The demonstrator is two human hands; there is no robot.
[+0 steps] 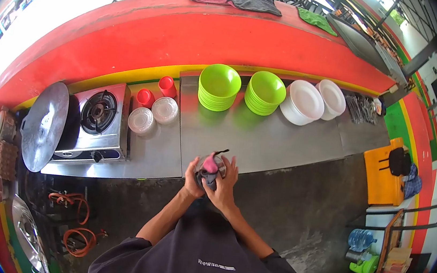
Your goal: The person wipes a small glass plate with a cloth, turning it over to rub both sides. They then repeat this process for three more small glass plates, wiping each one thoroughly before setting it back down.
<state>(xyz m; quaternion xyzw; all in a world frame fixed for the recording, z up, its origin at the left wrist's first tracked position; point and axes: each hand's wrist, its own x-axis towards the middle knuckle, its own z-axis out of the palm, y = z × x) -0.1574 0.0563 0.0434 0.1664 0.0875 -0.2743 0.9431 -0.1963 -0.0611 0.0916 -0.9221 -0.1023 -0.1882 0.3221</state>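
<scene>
In front of my chest, at the counter's front edge, my left hand [192,179] is closed around the side of a small round dish [220,162], partly covered. A pink and grey cloth [210,165] is bunched over the dish. My right hand [225,183] is closed on the cloth and the dish's other side; its fingertips are partly hidden. Left of my hands, two stacks of clear small dishes [165,110] stand on the steel counter [218,142]. Two red cups [167,86] stand behind them.
Along the wall stand green bowl stacks [219,85], white bowl stacks [303,103] and a pile of cutlery [361,109]. A gas stove [99,112] with a large wok [44,126] is at left. An orange hose [80,242] lies below; a yellow chair [382,177] stands right.
</scene>
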